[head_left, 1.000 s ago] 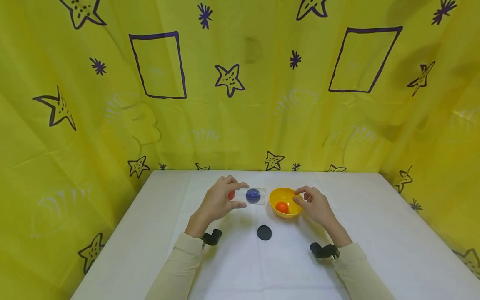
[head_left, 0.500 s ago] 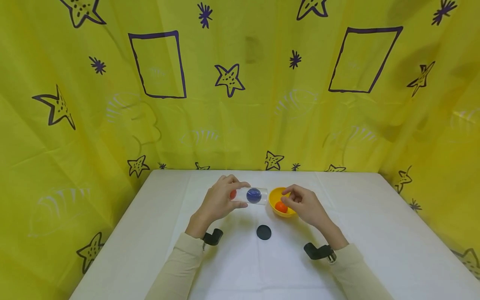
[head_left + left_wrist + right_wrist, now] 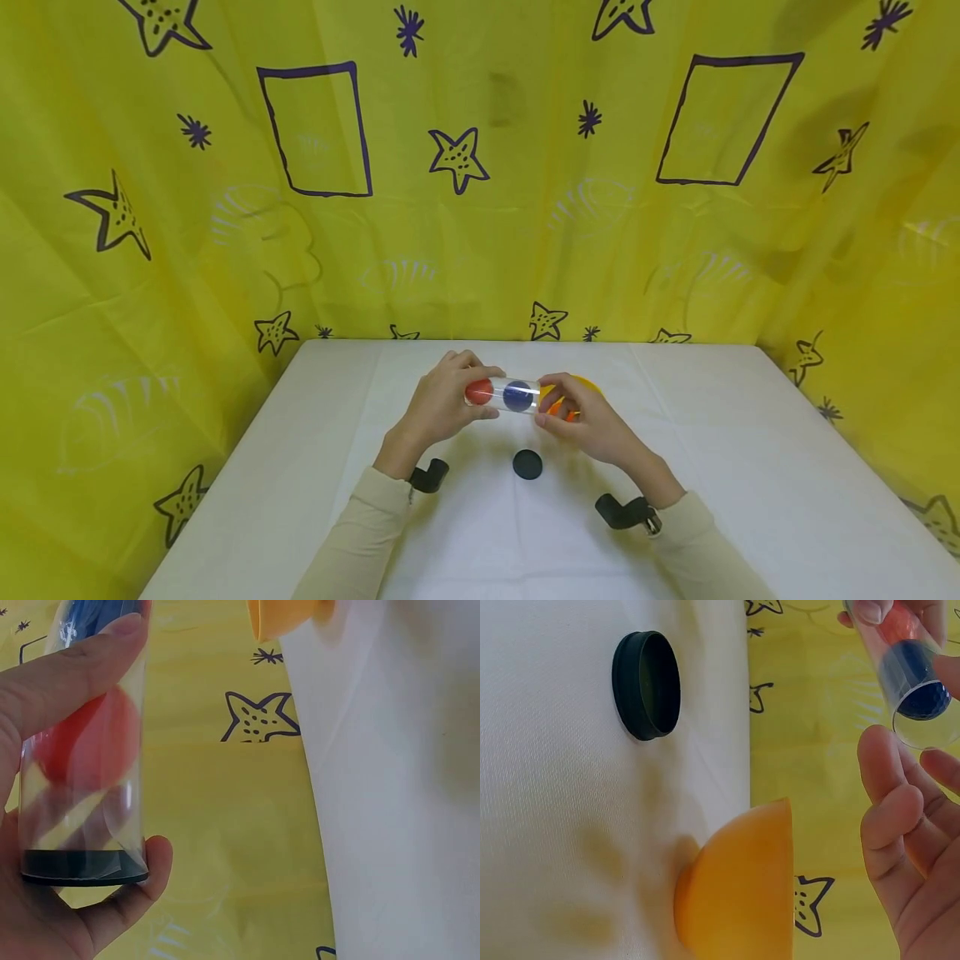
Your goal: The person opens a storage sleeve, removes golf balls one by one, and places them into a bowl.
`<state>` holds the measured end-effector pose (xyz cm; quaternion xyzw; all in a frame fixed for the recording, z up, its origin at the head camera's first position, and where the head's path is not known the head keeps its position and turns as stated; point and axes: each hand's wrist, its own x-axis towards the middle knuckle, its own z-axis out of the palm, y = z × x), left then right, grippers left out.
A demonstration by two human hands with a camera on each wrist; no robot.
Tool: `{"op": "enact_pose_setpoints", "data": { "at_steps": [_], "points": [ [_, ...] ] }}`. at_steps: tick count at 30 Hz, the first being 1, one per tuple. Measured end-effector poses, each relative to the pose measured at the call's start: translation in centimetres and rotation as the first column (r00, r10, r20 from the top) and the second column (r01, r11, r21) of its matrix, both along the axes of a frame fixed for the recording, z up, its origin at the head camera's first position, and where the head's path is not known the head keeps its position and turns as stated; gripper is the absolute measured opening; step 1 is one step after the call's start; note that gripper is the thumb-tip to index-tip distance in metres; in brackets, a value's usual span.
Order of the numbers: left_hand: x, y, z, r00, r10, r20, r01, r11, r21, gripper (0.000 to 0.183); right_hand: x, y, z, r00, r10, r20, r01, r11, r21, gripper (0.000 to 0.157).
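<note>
A clear plastic tube [image 3: 498, 393] lies sideways above the table, gripped around its left part by my left hand [image 3: 442, 400]. Inside are a red ball [image 3: 480, 392] and a dimpled blue ball [image 3: 518, 396], the blue one closer to the uncapped end. In the left wrist view, a black cap [image 3: 84, 866] closes the tube's other end. My right hand [image 3: 588, 421] is at the uncapped mouth with thumb and fingers loosely bent about the rim; a fingertip seems to touch it. Behind this hand stands a yellow bowl [image 3: 742, 889], with part of an orange ball [image 3: 557, 408] visible.
A loose black lid [image 3: 646, 686] lies on the white-covered table [image 3: 465, 533], nearer to me than the bowl. A yellow curtain [image 3: 480, 242] with star drawings hangs behind the table and along both sides.
My right hand has moved left from over the bowl to the tube's mouth. The tube has shifted slightly right, and more of the red ball shows. The blue ball sits farther right.
</note>
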<state>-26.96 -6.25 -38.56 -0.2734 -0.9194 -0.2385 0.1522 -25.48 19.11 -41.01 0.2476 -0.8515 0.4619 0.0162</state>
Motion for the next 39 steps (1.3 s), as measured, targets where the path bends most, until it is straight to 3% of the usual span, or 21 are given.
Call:
{"op": "enact_pose_setpoints", "data": {
  "at_steps": [4, 13, 24, 39],
  "points": [
    [0.0, 0.0, 0.0, 1.000, 0.001, -0.011, -0.001, 1.000, -0.006, 0.049, 0.3, -0.3, 0.2, 1.000, -0.018, 0.009, 0.018, 1.000, 0.005, 0.046],
    [0.0, -0.1, 0.1, 1.000, 0.012, -0.008, -0.012, 1.000, -0.029, 0.047, 2.4, -1.0, 3.2, 0.998, -0.032, 0.052, 0.032, 0.999, 0.002, 0.041],
    [-0.2, -0.3, -0.1, 1.000, -0.002, -0.022, 0.002, 1.000, -0.009, 0.048, 0.1, 0.0, 0.3, 0.995, -0.057, 0.080, 0.057, 0.998, -0.006, 0.043],
    [-0.5, -0.7, -0.4, 0.999, -0.006, -0.042, 0.007, 1.000, 0.022, 0.047, -0.4, 0.4, -0.6, 0.994, -0.093, 0.063, 0.093, 0.996, -0.002, 0.040]
  ]
}}
